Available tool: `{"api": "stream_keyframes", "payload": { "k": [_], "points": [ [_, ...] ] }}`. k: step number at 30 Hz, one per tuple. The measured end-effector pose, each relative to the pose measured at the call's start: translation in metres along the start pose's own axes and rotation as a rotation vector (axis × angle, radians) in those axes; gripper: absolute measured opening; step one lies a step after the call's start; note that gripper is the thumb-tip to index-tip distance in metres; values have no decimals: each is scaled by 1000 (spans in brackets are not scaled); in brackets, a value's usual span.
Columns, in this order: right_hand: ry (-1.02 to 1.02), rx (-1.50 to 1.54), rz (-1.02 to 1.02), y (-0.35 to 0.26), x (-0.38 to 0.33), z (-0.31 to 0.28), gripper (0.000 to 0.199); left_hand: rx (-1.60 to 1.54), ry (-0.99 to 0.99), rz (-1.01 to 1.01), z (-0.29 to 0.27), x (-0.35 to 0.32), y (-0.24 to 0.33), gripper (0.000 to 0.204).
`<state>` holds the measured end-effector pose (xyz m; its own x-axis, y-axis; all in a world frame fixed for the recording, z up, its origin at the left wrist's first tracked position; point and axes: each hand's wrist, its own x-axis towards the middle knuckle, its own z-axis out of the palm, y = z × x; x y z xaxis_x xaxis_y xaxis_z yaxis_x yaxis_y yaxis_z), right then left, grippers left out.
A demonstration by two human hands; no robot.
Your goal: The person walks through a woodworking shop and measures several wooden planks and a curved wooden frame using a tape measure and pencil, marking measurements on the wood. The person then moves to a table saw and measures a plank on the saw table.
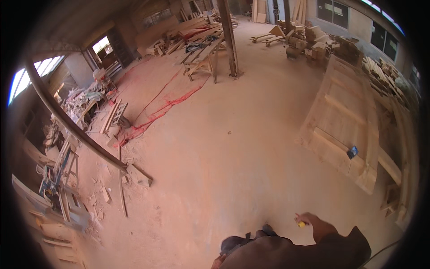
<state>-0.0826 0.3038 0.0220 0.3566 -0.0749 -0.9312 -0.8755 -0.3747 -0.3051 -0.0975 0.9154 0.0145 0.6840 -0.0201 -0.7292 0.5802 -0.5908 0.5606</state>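
Right hand (319, 226) raised over a dusty floor (224, 152), fingers curled narrow around a small yellow object (301, 224), pinched at the tips with only its end peeking out, too small to identify. Held low and close to the body, carried rather than put to use. Left hand out of view, so grip impossible to tell. Well beyond the fingertips, up and to the right, a large wooden door panel (345, 116) lying flat, a small blue item (352, 152) resting on its nearer part.
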Motion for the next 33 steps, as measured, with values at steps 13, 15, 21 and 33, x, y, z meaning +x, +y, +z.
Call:
{"api": "stream_keyframes", "payload": {
  "k": [13, 15, 21, 33],
  "points": [
    [-51, 2, -316, -535, 115, -73, 13, 454, 5, 364, -197, 381, 104, 55],
    [-138, 83, -145, -516, 141, -48, 16, 213, 111, 123, -261, 420, 150, 64],
    [-110, 470, 76, -612, 152, -4, 14, -521, 485, 86, -483, 536, 384, 66],
    [-215, 408, -84, -1114, 381, -93, 13, 63, 338, 21, -669, 724, 465, 71]
  ]
}}
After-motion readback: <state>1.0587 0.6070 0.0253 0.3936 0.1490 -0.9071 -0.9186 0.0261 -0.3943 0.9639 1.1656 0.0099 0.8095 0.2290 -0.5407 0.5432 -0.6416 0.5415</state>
